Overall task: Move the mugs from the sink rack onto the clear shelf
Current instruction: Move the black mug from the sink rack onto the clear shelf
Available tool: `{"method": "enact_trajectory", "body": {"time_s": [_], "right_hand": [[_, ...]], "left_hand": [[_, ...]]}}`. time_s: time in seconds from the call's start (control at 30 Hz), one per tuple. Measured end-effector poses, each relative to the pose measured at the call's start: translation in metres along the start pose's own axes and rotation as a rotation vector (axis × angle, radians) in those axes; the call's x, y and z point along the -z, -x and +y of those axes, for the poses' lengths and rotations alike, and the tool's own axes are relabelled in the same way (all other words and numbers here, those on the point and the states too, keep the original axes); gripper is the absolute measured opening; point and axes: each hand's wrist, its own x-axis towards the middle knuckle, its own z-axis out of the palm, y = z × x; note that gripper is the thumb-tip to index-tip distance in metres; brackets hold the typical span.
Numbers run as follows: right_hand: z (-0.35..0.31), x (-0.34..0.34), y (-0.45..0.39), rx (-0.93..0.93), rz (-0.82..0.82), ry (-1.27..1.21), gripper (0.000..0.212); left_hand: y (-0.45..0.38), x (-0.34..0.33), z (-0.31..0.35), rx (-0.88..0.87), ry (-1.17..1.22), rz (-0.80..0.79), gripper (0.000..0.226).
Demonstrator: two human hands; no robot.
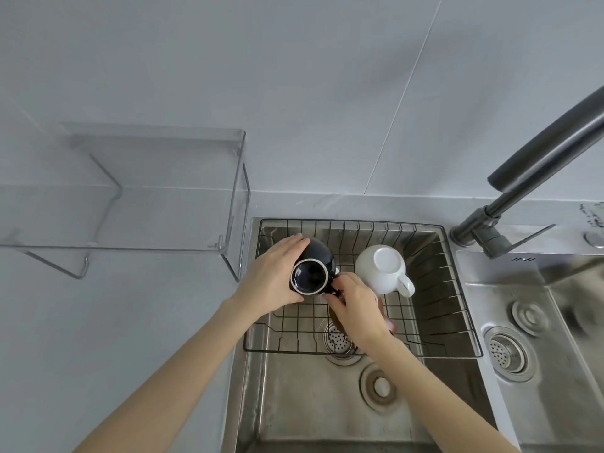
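Observation:
An upside-down black mug (312, 273) sits at the left of the wire sink rack (434, 308). My left hand (273, 276) wraps around its left side. My right hand (354, 305) pinches the mug's handle from the right. A white mug (382, 268) stands upside down in the rack to the right, handle toward me. A brown mug (387, 320) lies mostly hidden under my right hand. The clear shelf (157, 191) stands on the counter to the left of the sink, with nothing on top of it.
A dark faucet (536, 152) arches in from the upper right over the steel sink (313, 403). A second basin (536, 322) with drains lies to the right. Grey countertop (98, 338) spreads to the left below the shelf.

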Motion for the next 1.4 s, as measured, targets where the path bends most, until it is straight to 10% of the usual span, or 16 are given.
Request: {"method": "enact_trajectory", "body": {"time_s": [0.5, 1.4], "right_hand": [[-0.157, 0.112, -0.025, 0.281, 0.234, -0.403, 0.004], [-0.312, -0.082, -0.185, 0.216, -0.065, -0.519, 0.007]], "left_hand": [[0.022, 0.155, 0.021, 0.102, 0.534, 0.605, 0.083], [0.040, 0.246, -0.228, 0.298, 0.552, 0.580, 0.048]]}}
